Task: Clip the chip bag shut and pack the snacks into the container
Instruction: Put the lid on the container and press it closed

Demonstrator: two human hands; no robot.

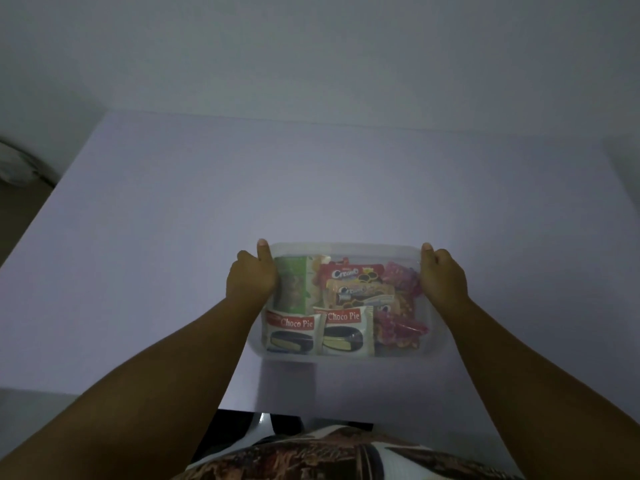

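A clear plastic container [346, 247] with a translucent lid on top rests on the pale table, near its front edge. Through the lid I see a green chip bag [294, 289] at the left, two Choco Pie packs [320, 332] at the front, cream biscuit packs [356, 285] in the middle and red wrapped snacks [398, 327] at the right. My left hand [251, 275] grips the container's left side, thumb on the lid. My right hand [441, 275] grips the right side the same way. No clip on the chip bag can be made out.
The pale table [173, 237] spreads wide on all sides of the container. Its front edge runs just below the container, with my patterned clothing [329, 459] under it. A dark rounded object [14, 168] lies off the table at the far left.
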